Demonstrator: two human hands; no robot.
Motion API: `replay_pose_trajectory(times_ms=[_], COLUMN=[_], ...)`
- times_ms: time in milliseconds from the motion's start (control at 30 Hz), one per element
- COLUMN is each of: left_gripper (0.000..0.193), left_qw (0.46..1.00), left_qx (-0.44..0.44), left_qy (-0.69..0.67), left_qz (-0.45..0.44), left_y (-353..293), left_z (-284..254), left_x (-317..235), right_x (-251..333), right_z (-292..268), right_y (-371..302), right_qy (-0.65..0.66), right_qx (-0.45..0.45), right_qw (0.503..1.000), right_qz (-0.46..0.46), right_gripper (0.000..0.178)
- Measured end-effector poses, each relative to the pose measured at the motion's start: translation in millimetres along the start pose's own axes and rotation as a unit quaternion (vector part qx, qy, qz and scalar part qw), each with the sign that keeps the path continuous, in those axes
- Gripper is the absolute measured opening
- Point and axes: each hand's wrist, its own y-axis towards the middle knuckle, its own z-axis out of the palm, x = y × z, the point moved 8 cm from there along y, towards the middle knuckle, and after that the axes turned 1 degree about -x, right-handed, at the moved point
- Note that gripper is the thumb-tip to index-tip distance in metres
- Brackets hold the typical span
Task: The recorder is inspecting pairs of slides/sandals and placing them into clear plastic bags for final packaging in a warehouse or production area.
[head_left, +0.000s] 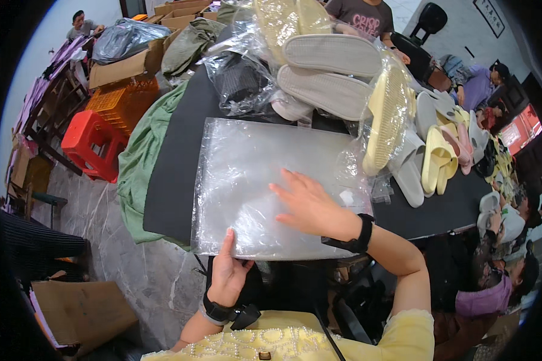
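A flat sheaf of clear plastic bags [253,180] lies on the black tabletop, its near edge jutting a little over the table's edge. My left hand [227,274] holds that near edge, thumb on top and the other fingers partly hidden below. Over the middle of the bags, my right hand [312,207] is open, palm down with fingers spread and nothing in it; whether it touches the plastic I cannot tell. Just beyond the bags, grey slippers [331,55] show their soles, and a yellow slipper [382,117] sits in clear wrapping.
Wrapped slippers pile up at the table's far side. Pairs of yellow slippers [436,159] and grey ones line the right. Green cloth [144,168] drapes over the left edge. A red stool [93,144], orange crate [120,105] and cardboard box [84,313] stand left. Other people sit around.
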Motion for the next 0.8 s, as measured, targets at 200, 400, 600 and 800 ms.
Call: replay_pose_trajectory(times_ms=[200,400,600,800], left_gripper=[0.049,0.032,0.048,0.061], left_qw=[0.999,0.979,0.594,0.406], left_qx=[-0.020,-0.030,-0.205,-0.047], left_qy=[-0.026,-0.047,0.364,0.740], left_qz=[-0.016,0.198,0.687,0.535], left_y=[-0.3,-11.2,-119.2,-31.4], left_z=[-1.9,-51.9,15.5,74.9], left_x=[-0.8,-39.7,-124.3,-96.9], right_x=[-42.4,-42.6,-40.9,-41.7], right_z=[26.1,35.2,36.4,35.9], right_y=[-34.0,-37.9,-39.5,-40.2], right_qy=[0.027,0.019,-0.008,0.012], right_qx=[0.082,0.056,0.031,0.035], right_qw=[0.989,0.989,0.991,0.989], right_qz=[0.123,0.138,0.129,0.141], right_gripper=[0.072,0.073,0.073,0.072])
